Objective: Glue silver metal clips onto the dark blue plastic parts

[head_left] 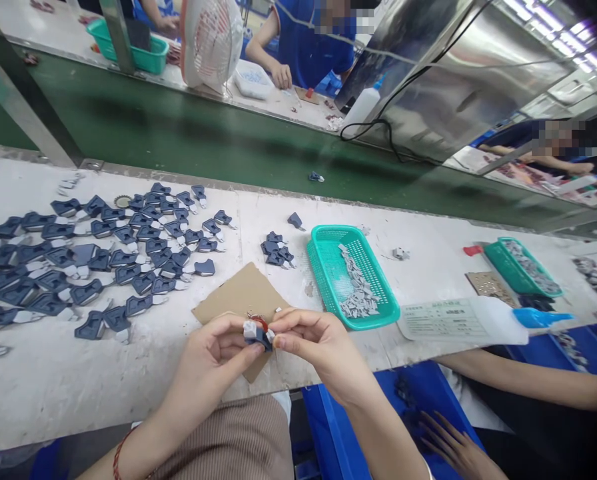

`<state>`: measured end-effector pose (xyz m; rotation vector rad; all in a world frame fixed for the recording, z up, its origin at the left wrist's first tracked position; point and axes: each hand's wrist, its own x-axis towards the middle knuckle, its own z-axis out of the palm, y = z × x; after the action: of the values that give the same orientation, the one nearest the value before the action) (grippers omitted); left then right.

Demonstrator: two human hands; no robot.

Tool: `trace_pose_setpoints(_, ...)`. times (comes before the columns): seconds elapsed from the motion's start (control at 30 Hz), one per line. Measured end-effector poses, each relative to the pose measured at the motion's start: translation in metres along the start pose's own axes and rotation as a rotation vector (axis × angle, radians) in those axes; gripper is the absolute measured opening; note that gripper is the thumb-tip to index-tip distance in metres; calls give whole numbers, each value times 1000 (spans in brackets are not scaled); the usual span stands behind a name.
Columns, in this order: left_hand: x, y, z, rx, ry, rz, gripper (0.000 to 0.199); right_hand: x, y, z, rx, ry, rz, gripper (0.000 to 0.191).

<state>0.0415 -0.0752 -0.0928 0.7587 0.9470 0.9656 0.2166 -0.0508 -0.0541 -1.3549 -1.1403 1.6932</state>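
Just above the table's front edge, my left hand is closed on a small dark blue and grey plastic part. The fingertips of my right hand pinch the part's right side, at a small whitish piece. Something thin and reddish shows behind the part, too small to name. Under my hands lies a square of brown cardboard. A green basket of small grey pieces stands right of it. Several similar dark blue parts with light grey tips are spread over the left side, with a small cluster behind the cardboard.
A white bottle with a blue nozzle lies right of the basket. Farther right is another green basket. A co-worker's arm reaches in at lower right, above blue bins. Beyond the green belt, other people work.
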Motion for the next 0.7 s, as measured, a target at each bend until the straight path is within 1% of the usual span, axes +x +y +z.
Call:
trace_pose_setpoints(0.1, -2, 1, 1, 19, -1, 18, 14, -3, -1, 1, -38, 5, -19, 14)
trace_pose_setpoints(0.23, -4, -2, 2, 45, 23, 40, 14, -6, -1, 4, -120, 17, -82, 8)
trace_pose_setpoints(0.33, -3, -4, 1, 57, 25, 48, 16, -7, 1, 4, -105, 29, -81, 9)
trace_pose_setpoints(0.5, -3, -7, 1, 8, 5, -34, 31, -6, 11, 1, 14, 6, -23, 13)
trace_pose_setpoints(0.6, -4, -11, 4, 21, 33, -29, 42, -6, 20, 8, 60, 67, -31, 16)
trace_pose_setpoints(0.7, -3, -15, 6, 5, 62, -59, 54, -8, 24, 18, 5, 118, -96, 12)
